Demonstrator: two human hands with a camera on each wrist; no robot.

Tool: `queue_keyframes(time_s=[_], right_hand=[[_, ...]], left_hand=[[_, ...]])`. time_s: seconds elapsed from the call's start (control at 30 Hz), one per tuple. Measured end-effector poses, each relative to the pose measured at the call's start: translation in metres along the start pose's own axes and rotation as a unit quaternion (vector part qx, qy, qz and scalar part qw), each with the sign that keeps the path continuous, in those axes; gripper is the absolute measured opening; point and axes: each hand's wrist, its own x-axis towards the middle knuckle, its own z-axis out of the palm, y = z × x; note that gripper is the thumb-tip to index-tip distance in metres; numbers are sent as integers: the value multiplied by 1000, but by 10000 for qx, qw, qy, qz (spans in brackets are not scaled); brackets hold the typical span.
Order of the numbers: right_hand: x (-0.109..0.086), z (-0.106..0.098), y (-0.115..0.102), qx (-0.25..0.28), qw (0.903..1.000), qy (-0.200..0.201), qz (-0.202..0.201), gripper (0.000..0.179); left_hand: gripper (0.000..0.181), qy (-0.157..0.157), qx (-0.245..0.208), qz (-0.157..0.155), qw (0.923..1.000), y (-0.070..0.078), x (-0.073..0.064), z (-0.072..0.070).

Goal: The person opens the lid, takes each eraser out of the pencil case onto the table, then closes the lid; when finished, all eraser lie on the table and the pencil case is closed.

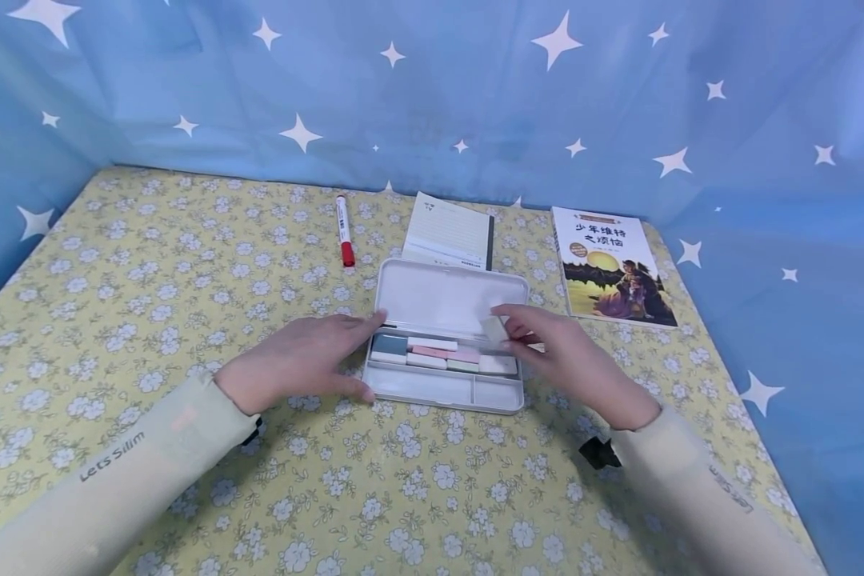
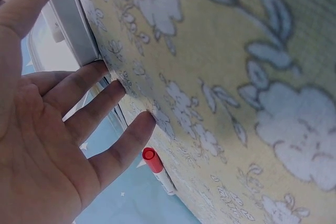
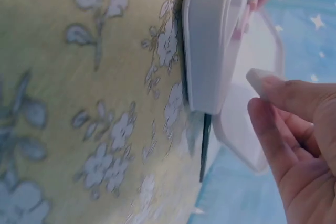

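One pale block (image 1: 494, 330) sits pinched in the right hand (image 1: 576, 352), by that hand's end of the open box (image 1: 419, 384) between both hands; the left hand (image 1: 298, 360), fingers extended, touches its other end. Moving this block seems the step; next calls for a steady box.

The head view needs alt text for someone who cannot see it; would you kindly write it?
A right hand pinches a small pale block near the right end of an open white case of blocks; the left hand touches the case's left end. Behind lie a red-capped marker, notepad and illustrated book.
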Motion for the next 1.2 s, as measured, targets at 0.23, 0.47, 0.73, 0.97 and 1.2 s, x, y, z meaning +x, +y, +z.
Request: queue_keyframes(time_s=[0.23, 0.47, 0.73, 0.97, 1.2], right_hand=[[-13, -8, 10, 427, 9978, 301, 418, 50], [-27, -13, 21, 738, 9920, 651, 791, 49], [-36, -20, 36, 731, 9896, 737, 997, 50], [-40, -19, 48, 811, 9847, 387, 1496, 48], [-41, -17, 53, 774, 9820, -58, 1721, 51]], left_hand=[[112, -34, 18, -30, 10000, 0, 0, 0], [111, -8, -33, -18, 10000, 0, 0, 0], [114, -10, 42, -76, 10000, -1, 2, 0], [113, 46, 80, -7, 10000, -2, 2, 0], [112, 27, 26, -14, 10000, -1, 1, 1]])
